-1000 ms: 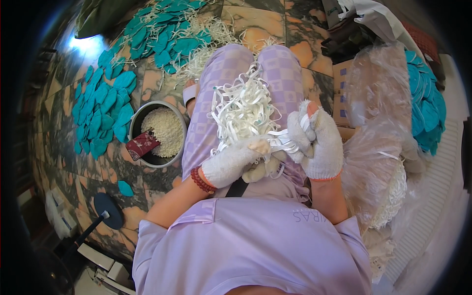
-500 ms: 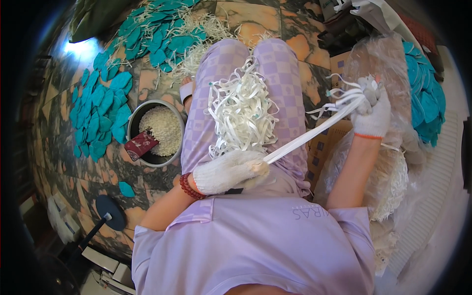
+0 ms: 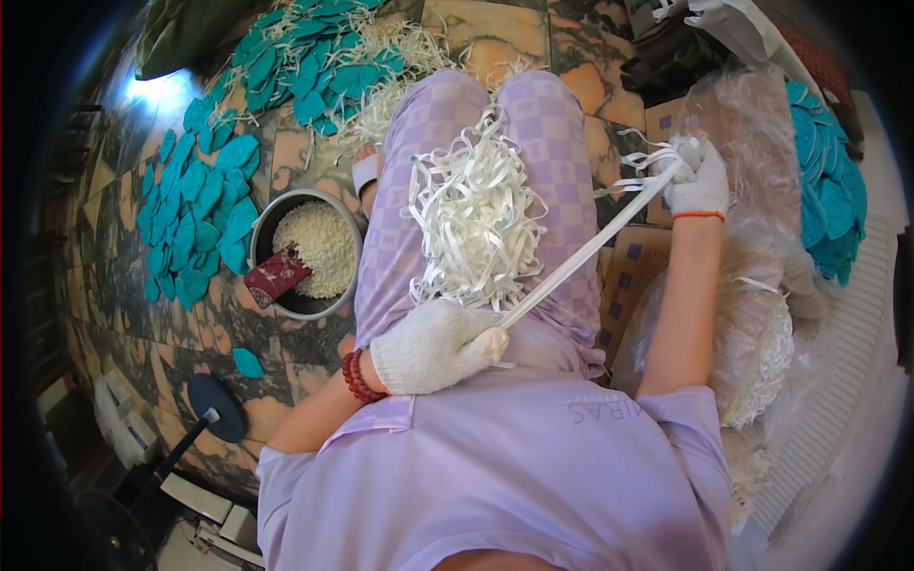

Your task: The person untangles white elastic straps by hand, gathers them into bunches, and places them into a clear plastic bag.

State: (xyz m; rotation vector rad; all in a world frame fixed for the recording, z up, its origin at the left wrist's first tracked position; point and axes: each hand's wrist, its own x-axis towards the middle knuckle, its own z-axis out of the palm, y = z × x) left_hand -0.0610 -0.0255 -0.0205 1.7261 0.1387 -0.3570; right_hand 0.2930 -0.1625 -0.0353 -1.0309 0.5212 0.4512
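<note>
Both my hands wear white knit gloves. My left hand [image 3: 433, 350], low over my lap, is closed on one end of a bundle of white elastic straps [image 3: 583, 255]. That bundle runs taut up to the right, where my right hand [image 3: 695, 176] grips its other end. Several loose strap ends stick out to the left of my right hand. On my thighs rests a tangled pile of the same white straps [image 3: 481, 224], with a few small teal tips among them.
At left stands a grey pot [image 3: 314, 309] of small white beads, a dark red patterned packet [image 3: 276, 276] on its rim. Teal oval pieces [image 3: 195, 228] lie beyond it. Clear plastic bags [image 3: 738, 162], a cardboard box [image 3: 628, 271] and more teal pieces [image 3: 828, 190] are at right.
My right hand has moved a little left, and the taut strap bundle slants more steeply. My left hand has shifted slightly, with its grip kept.
</note>
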